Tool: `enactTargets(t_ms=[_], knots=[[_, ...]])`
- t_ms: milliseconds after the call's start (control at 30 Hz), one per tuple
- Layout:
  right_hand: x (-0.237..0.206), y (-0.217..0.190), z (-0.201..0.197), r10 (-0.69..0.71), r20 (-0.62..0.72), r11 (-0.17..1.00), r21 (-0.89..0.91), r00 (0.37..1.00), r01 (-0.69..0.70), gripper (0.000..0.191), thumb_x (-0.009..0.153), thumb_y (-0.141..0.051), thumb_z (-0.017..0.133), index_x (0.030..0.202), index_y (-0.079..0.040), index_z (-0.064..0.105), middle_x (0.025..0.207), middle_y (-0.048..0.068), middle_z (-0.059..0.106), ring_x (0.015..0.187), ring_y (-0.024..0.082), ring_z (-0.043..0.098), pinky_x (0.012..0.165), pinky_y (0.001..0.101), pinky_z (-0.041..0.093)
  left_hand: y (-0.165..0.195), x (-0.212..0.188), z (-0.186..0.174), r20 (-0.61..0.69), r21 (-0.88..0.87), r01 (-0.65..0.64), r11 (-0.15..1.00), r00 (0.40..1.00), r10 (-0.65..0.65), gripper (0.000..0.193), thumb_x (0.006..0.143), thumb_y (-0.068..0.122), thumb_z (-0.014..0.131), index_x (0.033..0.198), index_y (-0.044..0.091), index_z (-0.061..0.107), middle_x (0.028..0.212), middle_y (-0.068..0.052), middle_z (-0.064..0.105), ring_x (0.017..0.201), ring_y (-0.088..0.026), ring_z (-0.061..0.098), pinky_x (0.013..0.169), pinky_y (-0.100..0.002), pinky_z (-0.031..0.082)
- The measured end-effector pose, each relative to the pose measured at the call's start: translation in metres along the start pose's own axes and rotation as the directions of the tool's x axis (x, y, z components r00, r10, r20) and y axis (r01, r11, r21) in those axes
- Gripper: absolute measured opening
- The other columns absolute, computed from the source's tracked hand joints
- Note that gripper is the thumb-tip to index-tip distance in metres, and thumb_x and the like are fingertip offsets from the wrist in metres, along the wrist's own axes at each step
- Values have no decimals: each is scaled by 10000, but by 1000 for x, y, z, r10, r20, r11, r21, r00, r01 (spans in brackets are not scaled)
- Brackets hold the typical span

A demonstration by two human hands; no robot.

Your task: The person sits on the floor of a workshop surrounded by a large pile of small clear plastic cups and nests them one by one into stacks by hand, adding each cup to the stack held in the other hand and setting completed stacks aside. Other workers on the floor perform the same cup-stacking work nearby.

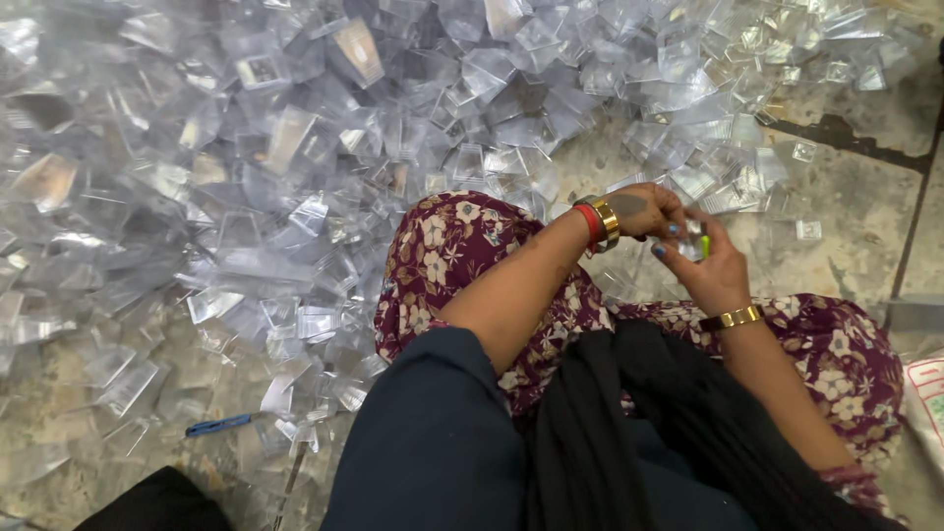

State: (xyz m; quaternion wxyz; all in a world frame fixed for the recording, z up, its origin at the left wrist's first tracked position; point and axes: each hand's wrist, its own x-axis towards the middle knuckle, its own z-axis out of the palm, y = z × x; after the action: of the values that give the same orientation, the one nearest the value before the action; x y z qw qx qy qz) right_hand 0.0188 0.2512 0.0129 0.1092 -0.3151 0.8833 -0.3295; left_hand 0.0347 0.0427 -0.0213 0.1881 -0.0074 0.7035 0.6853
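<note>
I sit on a stone floor with my knees in maroon floral cloth (pixel 442 246). My left hand (pixel 644 208), with red and gold bangles at the wrist, and my right hand (pixel 710 270), with a gold bangle, meet above my lap. Both grip one small clear plastic piece (pixel 694 239) between the fingertips; a bit of yellow-green shows beside it. A big heap of clear plastic pieces (pixel 295 147) lies just beyond my knees.
The heap spreads over the floor's left and top. Loose clear pieces (pixel 808 229) lie on bare stone at the right. A blue pen-like stick (pixel 218 425) lies at lower left. A black scarf (pixel 629 433) hangs over my lap. A white printed bag (pixel 929 393) touches the right edge.
</note>
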Motion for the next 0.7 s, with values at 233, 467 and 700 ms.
enactTargets(t_ms=[233, 467, 700], knots=[[-21, -3, 5, -12, 82, 998, 61, 997, 7, 724, 810, -397, 832, 1421, -137, 544, 983, 69, 762, 766, 219, 697, 746, 372, 554, 18, -40, -53, -369, 722, 102, 684, 893, 256, 602, 815, 567, 705, 1252, 158, 634, 1263, -98, 673, 1169, -292, 616, 998, -442, 452], [-14, 7, 13, -23, 136, 1000, 16, 990, 21, 739, 793, -458, 829, 1414, -167, 555, 954, 117, 744, 803, 253, 715, 734, 404, 561, 65, -116, -175, -937, 312, 746, 588, 345, 60, 939, 823, 689, 668, 1519, 167, 314, 1480, -128, 469, 1298, -369, 495, 1028, -531, 428], [4, 9, 21, 114, 177, 992, -78, 978, -102, 664, 851, -488, 825, 1395, -188, 592, 906, 179, 721, 784, 291, 699, 730, 423, 552, 56, -107, -181, -964, 263, 874, 409, 254, 77, 879, 725, 723, 732, 1462, 345, 437, 1491, -126, 465, 1402, -384, 413, 1024, -706, 286]])
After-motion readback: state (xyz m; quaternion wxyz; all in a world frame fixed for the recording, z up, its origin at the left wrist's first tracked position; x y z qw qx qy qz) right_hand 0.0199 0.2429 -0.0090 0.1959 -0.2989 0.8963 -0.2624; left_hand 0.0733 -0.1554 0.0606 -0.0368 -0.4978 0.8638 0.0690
